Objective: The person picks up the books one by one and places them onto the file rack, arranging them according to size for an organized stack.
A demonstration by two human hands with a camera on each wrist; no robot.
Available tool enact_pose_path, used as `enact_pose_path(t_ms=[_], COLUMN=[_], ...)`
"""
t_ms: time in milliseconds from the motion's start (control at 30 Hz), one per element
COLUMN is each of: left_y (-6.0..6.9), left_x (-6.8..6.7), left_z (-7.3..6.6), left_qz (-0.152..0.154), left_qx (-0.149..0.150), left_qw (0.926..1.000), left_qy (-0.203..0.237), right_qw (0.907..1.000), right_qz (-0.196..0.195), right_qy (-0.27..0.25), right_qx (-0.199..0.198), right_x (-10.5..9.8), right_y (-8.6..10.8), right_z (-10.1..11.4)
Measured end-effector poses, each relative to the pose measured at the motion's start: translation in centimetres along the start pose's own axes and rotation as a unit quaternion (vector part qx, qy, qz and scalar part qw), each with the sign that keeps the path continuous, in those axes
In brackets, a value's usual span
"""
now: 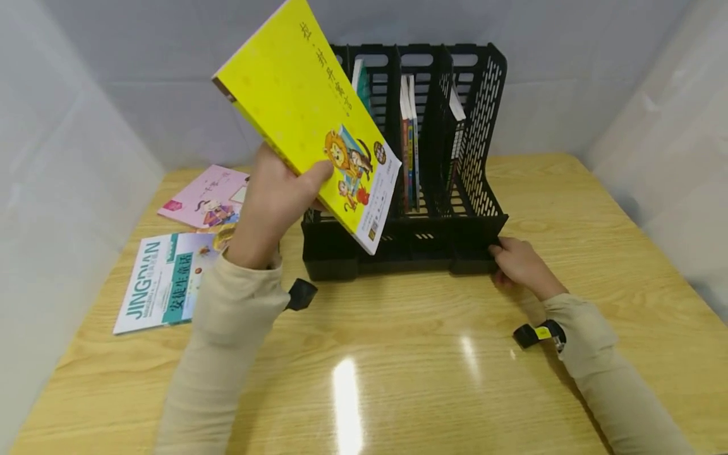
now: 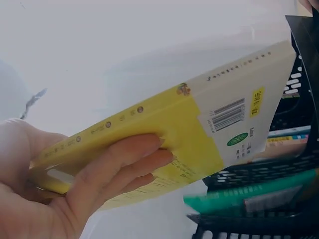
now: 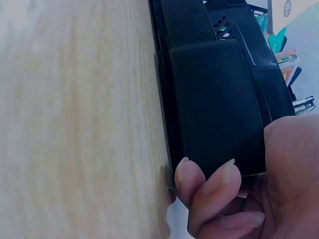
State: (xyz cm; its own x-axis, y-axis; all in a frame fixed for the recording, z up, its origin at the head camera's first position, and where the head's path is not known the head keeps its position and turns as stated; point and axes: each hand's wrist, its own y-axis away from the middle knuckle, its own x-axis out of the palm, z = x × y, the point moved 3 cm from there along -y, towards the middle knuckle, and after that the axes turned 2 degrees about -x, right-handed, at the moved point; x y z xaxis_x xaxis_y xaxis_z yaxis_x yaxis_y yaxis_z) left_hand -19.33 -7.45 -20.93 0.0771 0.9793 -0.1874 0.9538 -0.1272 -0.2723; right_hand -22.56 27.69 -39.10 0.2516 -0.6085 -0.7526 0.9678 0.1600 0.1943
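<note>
My left hand (image 1: 279, 202) grips a yellow book (image 1: 296, 95) by its spine side, thumb on the cover with the lion picture and fingers on the back. The book is tilted in the air before the left part of a black file rack (image 1: 404, 246). In the left wrist view the book's back (image 2: 199, 134) shows a barcode, and a green book (image 2: 249, 194) stands in the rack close by. At the rack's front right corner, my right hand (image 1: 523, 265) holds the edge, thumb on top and fingers curled at its end in the right wrist view.
Several thin books (image 1: 408, 145) stand in a middle compartment, another book (image 1: 457, 126) in the right one. On the table's left lie a pink book (image 1: 199, 193) and a white-and-teal book (image 1: 153, 284). Pale sheeting (image 1: 199, 82) hangs behind and at both sides.
</note>
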Motion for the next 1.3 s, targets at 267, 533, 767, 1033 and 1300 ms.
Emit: enact_pose_path(t_ms=[267, 533, 767, 1033, 1300], left_y=[-1.0, -4.1, -7.0, -9.6, -11.5], left_x=[1.4, 2.6, 4.1, 6.6, 8.4], left_z=[-0.4, 0.9, 2.2, 3.3, 5.7], left_qz=[0.001, -0.048, -0.072, -0.078, -0.105], left_qx=[0.023, 0.043, 0.045, 0.019, -0.01], left_qw=[0.9996, 0.9933, 0.9854, 0.9859, 0.9817], left_qy=[-0.018, -0.096, -0.147, -0.147, -0.159], right_qw=[0.9999, 0.9999, 0.9999, 0.9999, 0.9999], right_qz=[-0.011, -0.007, -0.008, -0.01, 0.002], right_qy=[0.006, -0.006, -0.007, -0.002, -0.017], right_qx=[-0.005, -0.007, -0.007, -0.004, 0.002], right_x=[-0.3, -0.4, -0.6, -0.9, 0.1], right_y=[0.1, 0.0, -0.1, 0.0, -0.2], right_z=[-0.1, -0.3, -0.4, -0.2, -0.4])
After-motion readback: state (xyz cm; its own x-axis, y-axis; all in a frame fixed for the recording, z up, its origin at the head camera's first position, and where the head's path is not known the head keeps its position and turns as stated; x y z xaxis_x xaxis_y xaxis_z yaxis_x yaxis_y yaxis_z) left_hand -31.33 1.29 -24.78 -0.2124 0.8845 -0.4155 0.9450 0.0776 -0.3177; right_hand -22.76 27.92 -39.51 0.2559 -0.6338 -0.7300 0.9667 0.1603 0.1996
